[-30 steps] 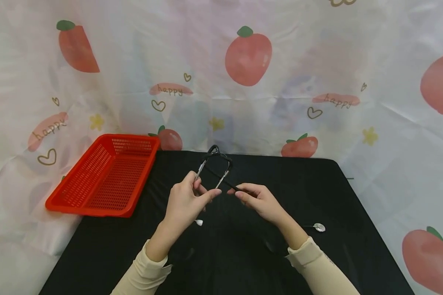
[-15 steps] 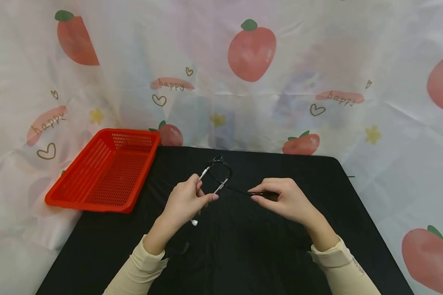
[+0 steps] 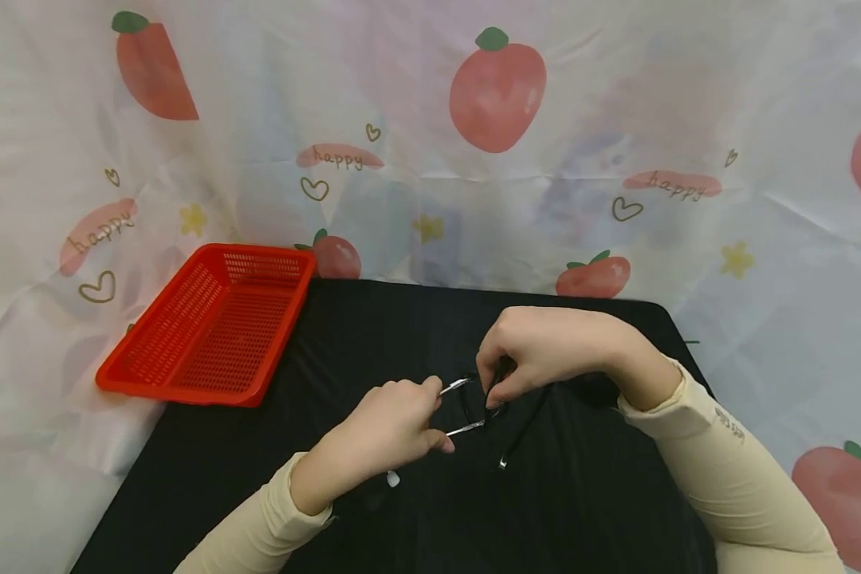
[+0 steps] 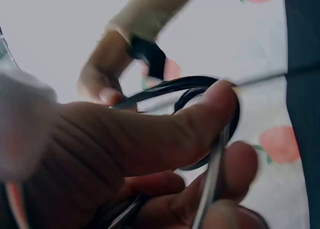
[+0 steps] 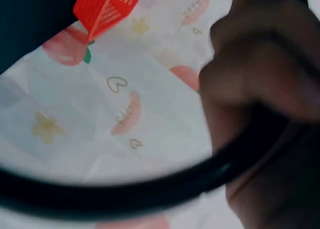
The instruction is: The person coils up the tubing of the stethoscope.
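Note:
A stethoscope with black tubing (image 3: 529, 422) and silver ear tubes (image 3: 466, 428) is held between both hands, above the table. My left hand (image 3: 387, 434) grips the ear tubes, which point right toward the other hand; a white ear tip (image 3: 392, 478) shows below it. With the wrist arched over from the right, my right hand (image 3: 545, 351) pinches the black tubing near the ends of the ear tubes. A length of tubing hangs below it, with a small metal end (image 3: 502, 462). The right wrist view has a black tube (image 5: 125, 195) curving into the blurred right hand.
A red plastic basket (image 3: 179, 394) with slotted sides stands at the table's back left. Black cloth (image 3: 373, 343) covers the table. Behind it hangs a pale curtain (image 3: 402, 88) printed with fruit, hearts and lettering.
My right hand first slid right along the tubing, then swung back over toward the left hand. The left hand has moved right and down, turning the ear tubes from upward to rightward.

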A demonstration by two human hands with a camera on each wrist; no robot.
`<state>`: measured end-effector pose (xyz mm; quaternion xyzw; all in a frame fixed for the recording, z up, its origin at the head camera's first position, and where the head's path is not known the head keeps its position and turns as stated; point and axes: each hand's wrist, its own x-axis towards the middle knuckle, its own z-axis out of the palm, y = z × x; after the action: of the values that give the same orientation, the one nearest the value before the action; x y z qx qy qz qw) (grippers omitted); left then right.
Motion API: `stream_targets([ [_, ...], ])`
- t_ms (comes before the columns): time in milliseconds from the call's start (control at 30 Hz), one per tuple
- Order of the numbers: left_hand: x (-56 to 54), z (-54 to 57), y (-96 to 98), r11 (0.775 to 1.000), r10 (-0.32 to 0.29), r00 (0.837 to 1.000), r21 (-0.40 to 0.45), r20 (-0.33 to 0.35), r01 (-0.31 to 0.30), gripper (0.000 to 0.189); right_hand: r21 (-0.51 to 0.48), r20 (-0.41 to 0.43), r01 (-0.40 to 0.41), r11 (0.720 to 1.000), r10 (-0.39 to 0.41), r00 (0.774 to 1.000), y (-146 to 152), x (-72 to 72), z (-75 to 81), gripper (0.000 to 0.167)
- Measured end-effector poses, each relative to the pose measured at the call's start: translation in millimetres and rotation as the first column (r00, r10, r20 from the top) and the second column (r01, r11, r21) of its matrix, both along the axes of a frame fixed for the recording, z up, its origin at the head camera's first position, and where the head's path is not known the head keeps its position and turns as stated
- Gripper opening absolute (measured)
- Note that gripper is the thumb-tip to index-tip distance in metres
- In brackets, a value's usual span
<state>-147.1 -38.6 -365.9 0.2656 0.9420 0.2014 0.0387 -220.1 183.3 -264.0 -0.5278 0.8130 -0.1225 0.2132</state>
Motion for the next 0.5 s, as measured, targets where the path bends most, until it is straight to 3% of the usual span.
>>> stream_targets([
  [67,5.6,7.4,0.1,0.999,-0.053,0.999,0.004,0.007,0.053,0.046,0.003,0.12,-0.006,1.0,0.006,0.993,-3,-11.0,0.7,0.012],
  [200,15.3,19.0,-2.8,0.989,-0.144,0.989,0.038,0.011,0.144,0.048,-0.057,0.301,-0.039,0.998,0.055,0.952,-7,-32.4,-7.9,0.015],
  [367,19.0,23.5,-5.9,0.97,-0.215,0.976,0.11,-0.029,0.217,0.05,-0.187,0.459,-0.057,0.981,0.139,0.878,-7,-53.6,-26.9,0.017],
  [500,12.6,19.9,-5.4,0.948,-0.236,0.971,0.214,-0.027,0.237,0.048,-0.341,0.528,-0.042,0.939,0.228,0.818,-7,-65.8,-49.6,0.04],
])
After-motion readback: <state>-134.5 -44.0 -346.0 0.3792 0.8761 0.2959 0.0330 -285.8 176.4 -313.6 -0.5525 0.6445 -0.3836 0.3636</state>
